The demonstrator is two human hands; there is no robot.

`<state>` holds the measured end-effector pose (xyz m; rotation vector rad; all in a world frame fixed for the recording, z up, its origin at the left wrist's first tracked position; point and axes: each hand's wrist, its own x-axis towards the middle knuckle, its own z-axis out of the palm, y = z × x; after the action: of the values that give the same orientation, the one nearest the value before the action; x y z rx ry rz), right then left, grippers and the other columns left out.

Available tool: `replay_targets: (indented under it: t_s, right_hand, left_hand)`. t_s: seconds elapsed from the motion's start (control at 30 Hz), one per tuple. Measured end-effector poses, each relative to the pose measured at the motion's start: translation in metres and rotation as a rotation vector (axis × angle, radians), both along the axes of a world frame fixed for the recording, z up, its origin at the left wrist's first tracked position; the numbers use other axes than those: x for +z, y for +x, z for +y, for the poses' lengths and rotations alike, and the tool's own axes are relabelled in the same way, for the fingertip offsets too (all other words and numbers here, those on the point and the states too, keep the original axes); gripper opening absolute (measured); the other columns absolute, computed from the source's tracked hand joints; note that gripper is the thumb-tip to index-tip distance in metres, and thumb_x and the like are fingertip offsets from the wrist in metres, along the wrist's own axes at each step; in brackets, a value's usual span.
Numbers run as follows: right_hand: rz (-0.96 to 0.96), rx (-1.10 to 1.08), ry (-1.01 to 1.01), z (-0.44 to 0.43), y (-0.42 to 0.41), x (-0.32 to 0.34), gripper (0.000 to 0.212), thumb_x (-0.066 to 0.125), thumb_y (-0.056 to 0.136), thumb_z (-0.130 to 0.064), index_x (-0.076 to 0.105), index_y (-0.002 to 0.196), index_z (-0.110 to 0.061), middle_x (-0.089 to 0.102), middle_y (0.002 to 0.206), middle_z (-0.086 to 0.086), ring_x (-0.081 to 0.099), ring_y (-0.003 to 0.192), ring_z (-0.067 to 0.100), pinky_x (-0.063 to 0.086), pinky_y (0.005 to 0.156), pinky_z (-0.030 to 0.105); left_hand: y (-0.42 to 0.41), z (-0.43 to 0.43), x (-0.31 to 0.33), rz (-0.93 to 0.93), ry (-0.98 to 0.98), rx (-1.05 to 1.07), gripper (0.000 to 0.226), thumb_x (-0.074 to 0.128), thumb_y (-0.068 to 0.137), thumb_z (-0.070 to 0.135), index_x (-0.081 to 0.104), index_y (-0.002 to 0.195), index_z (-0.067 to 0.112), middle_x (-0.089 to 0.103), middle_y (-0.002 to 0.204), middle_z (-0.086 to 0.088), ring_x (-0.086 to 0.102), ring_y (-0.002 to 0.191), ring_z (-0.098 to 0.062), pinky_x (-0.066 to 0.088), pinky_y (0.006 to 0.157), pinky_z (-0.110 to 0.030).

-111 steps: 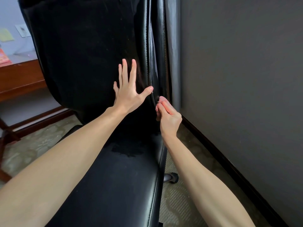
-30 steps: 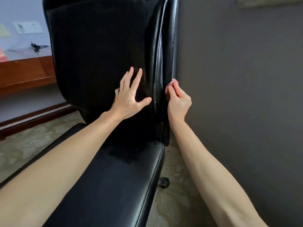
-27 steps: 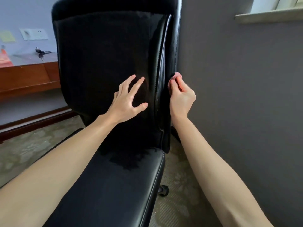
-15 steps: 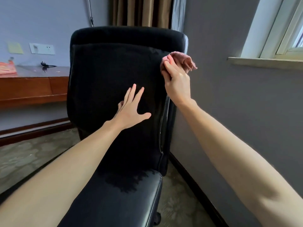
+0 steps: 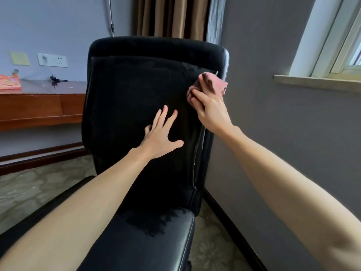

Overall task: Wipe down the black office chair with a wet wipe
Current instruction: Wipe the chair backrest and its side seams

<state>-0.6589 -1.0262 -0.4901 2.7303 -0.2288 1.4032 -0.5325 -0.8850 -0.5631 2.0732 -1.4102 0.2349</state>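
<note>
The black office chair (image 5: 127, 90) fills the middle of the view, its tall backrest facing me and its seat below. My left hand (image 5: 159, 134) lies flat on the backrest's middle with fingers spread, holding nothing. My right hand (image 5: 210, 109) grips a crumpled pink wet wipe (image 5: 214, 84) and presses it against the backrest's upper right edge. A dark wet patch (image 5: 154, 222) shows at the back of the seat.
A grey wall (image 5: 273, 143) stands close on the chair's right, with a window sill (image 5: 312, 83) above. A wooden desk (image 5: 39, 106) is at the left, with a plug and red booklet on it. Brown curtains (image 5: 172, 16) hang behind. Patterned carpet covers the floor.
My right hand rose with the wipe from the backrest's lower right side edge to its upper right corner, then dropped slightly. The view tilted upward. My left hand stayed flat on the backrest.
</note>
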Motion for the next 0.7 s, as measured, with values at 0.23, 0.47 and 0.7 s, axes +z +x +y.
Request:
replay_targets:
  t_s: [0.23, 0.47, 0.7]
  right_hand:
    - [0.091, -0.112, -0.01, -0.001, 0.005, 0.026, 0.047, 0.037, 0.105, -0.038, 0.037, 0.148, -0.02, 0.002, 0.166, 0.01, -0.008, 0.153, 0.024, -0.01, 0.119, 0.038]
    - [0.059, -0.238, -0.003, 0.001, 0.005, 0.022, 0.053, 0.031, 0.104, -0.05, 0.031, 0.153, -0.03, 0.001, 0.166, 0.008, -0.005, 0.153, 0.028, -0.01, 0.119, 0.042]
    - [0.068, -0.035, 0.074, 0.011, -0.016, -0.038, 0.055, 0.052, 0.101, -0.035, 0.038, 0.151, -0.018, 0.008, 0.166, 0.008, 0.009, 0.152, 0.03, 0.041, 0.105, 0.044]
  left_hand:
    - [0.003, 0.001, 0.003, -0.015, 0.036, 0.006, 0.094, 0.063, 0.089, 0.046, -0.003, 0.156, 0.037, -0.024, 0.162, 0.007, -0.021, 0.148, -0.014, 0.007, 0.117, -0.06]
    - [0.003, -0.001, 0.001, -0.024, 0.04, 0.009, 0.094, 0.062, 0.09, 0.045, -0.006, 0.155, 0.038, -0.026, 0.161, 0.007, -0.023, 0.148, -0.014, 0.006, 0.118, -0.06]
    - [-0.001, -0.004, -0.001, -0.008, 0.02, 0.035, 0.095, 0.062, 0.089, 0.046, -0.006, 0.155, 0.036, -0.028, 0.16, 0.006, -0.025, 0.147, -0.014, 0.004, 0.118, -0.06]
